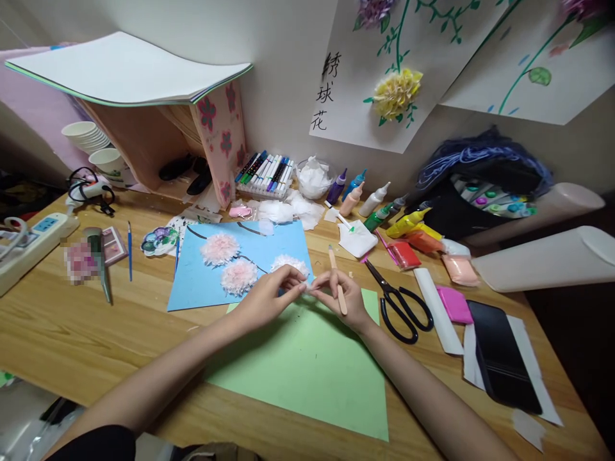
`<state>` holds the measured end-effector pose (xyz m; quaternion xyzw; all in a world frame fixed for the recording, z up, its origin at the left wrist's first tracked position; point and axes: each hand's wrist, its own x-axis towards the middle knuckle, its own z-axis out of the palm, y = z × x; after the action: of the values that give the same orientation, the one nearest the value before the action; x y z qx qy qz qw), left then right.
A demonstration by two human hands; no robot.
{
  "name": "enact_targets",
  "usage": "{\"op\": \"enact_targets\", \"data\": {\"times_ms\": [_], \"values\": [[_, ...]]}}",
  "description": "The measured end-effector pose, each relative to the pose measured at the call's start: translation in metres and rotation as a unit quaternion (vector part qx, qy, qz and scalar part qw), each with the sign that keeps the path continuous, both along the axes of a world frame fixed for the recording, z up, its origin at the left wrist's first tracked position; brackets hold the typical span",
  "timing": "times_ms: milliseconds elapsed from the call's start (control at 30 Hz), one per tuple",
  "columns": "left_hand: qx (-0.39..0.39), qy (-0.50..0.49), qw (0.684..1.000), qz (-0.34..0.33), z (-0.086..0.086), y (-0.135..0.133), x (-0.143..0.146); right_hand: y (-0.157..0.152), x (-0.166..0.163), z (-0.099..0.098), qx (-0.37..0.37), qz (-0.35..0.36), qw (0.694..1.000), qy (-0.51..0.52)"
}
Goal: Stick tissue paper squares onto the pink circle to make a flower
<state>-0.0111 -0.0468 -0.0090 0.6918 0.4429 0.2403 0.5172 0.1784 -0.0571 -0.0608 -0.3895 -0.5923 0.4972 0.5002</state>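
Note:
My left hand (271, 293) and my right hand (343, 299) meet over the top edge of a green paper sheet (307, 365). Both pinch a small piece of white tissue (306, 288) between their fingertips. My right hand also holds a thin wooden stick (337, 282) that points away from me. Just beyond the hands lies a blue paper sheet (202, 282) bearing three pink tissue flowers (220, 248) joined by dark drawn stems.
Black scissors (398, 301) lie right of my right hand. Farther right are a black phone (502, 355), pink paper and white rolls (542, 259). Paint bottles (379, 208), markers (264, 173) and loose tissue line the wall. A power strip (29, 243) and brush (129, 250) sit left.

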Motion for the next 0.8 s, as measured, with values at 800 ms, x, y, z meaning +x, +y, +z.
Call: {"op": "enact_targets", "data": {"times_ms": [800], "values": [[-0.125, -0.017, 0.992, 0.011, -0.021, -0.026, -0.006, 0.0, 0.005, 0.002, 0.056, 0.104, 0.988, -0.103]]}}
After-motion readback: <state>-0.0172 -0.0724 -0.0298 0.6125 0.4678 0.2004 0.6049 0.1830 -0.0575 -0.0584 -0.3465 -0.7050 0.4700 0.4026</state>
